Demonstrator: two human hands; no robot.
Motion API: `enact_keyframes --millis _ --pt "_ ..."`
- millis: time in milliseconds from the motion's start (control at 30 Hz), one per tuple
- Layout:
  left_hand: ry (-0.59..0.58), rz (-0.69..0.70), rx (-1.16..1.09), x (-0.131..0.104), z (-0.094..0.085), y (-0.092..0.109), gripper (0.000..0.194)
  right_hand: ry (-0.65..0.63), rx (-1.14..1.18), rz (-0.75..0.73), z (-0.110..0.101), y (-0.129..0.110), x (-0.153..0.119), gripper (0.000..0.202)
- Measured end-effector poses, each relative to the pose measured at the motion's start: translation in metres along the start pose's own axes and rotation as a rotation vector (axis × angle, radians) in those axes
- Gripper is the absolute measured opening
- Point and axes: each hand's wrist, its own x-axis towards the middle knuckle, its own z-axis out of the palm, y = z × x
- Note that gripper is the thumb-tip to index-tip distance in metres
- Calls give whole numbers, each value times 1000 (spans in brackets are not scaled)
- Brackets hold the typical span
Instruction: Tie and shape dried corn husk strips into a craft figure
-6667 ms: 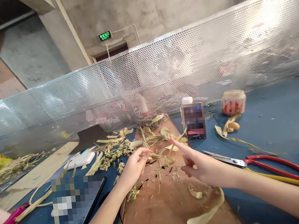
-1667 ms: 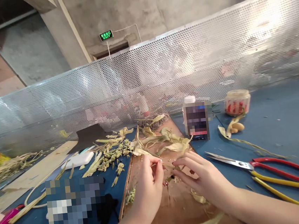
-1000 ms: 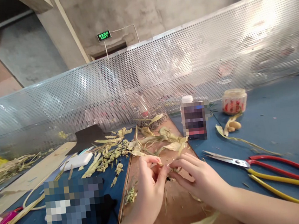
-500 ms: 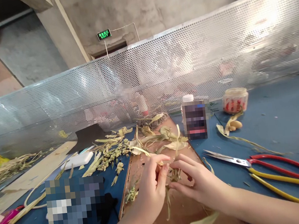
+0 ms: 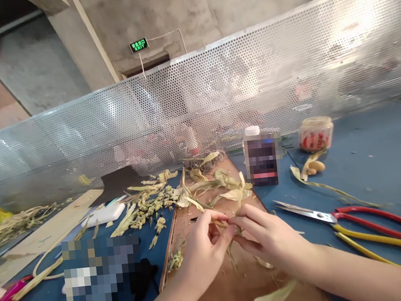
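My left hand (image 5: 209, 244) and my right hand (image 5: 265, 234) meet above a brown board (image 5: 214, 296), fingertips pressed together. Between them is a dry, pale-green plant strip, mostly hidden by my fingers; one end rises above the right fingers and thin ends hang below. Both hands are closed on it. Past my fingertips, more dried leaves (image 5: 224, 181) lie on the board. A small green plant cluster (image 5: 175, 261) rests left of my left hand, and a loose pale leaf (image 5: 275, 298) lies near the board's front.
Scissors with red and yellow handles (image 5: 325, 218) lie at the right, near my forearm. Behind them stand a glass jar (image 5: 315, 133) and a blurred-out bottle with a white cap (image 5: 251, 130). Dried plant bunches (image 5: 156, 202) spread at the left. A perforated metal screen (image 5: 195, 94) closes the back.
My hands have drawn closer, fingertips now meeting. The right hand has turned and covers more of the plant strip. The scissors and other objects stay where they were.
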Motion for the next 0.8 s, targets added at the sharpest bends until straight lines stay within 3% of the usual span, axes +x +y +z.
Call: enact_keyframes --millis 433,667,800 --pt "-10 -74 -80 5 -1 -3 25 7 -17 5 -4 0 2 33" --pt "-11 -48 -52 5 -3 -6 24 16 -7 -18 -5 -1 2 24" --pt "-4 -34 -12 5 -3 -8 23 37 8 -33 -3 2 1 30"
